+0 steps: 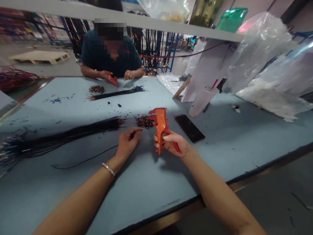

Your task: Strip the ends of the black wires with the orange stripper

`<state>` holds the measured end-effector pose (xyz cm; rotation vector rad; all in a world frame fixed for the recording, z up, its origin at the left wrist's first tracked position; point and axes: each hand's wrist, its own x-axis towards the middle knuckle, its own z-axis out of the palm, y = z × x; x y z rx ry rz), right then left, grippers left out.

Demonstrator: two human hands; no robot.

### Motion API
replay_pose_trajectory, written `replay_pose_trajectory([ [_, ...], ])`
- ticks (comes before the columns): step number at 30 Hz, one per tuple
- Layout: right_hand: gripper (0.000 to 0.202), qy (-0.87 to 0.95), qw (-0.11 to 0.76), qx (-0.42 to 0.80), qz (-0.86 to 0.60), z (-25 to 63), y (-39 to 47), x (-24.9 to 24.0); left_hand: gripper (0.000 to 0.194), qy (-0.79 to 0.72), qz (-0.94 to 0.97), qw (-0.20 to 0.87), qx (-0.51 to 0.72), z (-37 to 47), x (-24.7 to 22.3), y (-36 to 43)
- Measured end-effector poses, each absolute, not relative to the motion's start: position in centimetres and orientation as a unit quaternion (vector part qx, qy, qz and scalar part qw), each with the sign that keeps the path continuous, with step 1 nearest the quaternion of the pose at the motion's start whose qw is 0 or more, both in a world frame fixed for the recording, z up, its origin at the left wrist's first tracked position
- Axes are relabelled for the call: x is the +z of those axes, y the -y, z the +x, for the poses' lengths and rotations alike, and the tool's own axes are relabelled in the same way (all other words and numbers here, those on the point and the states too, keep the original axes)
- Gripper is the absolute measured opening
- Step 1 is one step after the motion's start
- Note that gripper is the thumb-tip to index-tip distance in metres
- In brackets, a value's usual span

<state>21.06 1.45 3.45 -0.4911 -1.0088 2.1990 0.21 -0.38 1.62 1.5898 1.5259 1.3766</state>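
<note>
My right hand (172, 143) is wrapped round the handles of an orange and red wire stripper (161, 122), its jaws pointing up and to the left. Just left of the tool, my left hand (129, 138) pinches a thin black wire (84, 160), whose length trails back over the table to the left. The wire's tip shows at my fingertips, apart from the jaws. Behind both hands lies a small heap of cut insulation bits (144, 121). A thick bundle of black wires (73, 133) stretches along the table to the left of my left hand.
A phone (189, 128) lies right of the stripper. Across the table (137, 202) a co-worker (111, 55) holds a red tool (112, 80) near another wire bundle (117, 94). A translucent cup (204, 101) and plastic bags (276, 88) are at the right. A shelf (156, 23) crosses overhead.
</note>
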Motion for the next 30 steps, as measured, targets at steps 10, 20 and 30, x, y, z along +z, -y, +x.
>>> replay_pose_trajectory([
  [10, 0.038, 0.458, 0.248, 0.796, -0.308, 20.9, -0.9, 3.7, 0.016, -0.540, 0.515, 0.340, 0.571, 0.0, 0.9, 0.3],
  [20, 0.042, 0.429, 0.240, 0.814, -0.309, 20.8, -1.1, 2.9, 0.018, -0.545, 0.566, 0.278, 0.552, 0.2, 1.1, 0.2],
  [30, 0.039, 0.547, 0.248, 0.715, -0.359, 20.9, -0.5, 4.2, 0.017, -0.564, 0.585, 0.263, 0.520, 0.2, 1.7, 0.7],
])
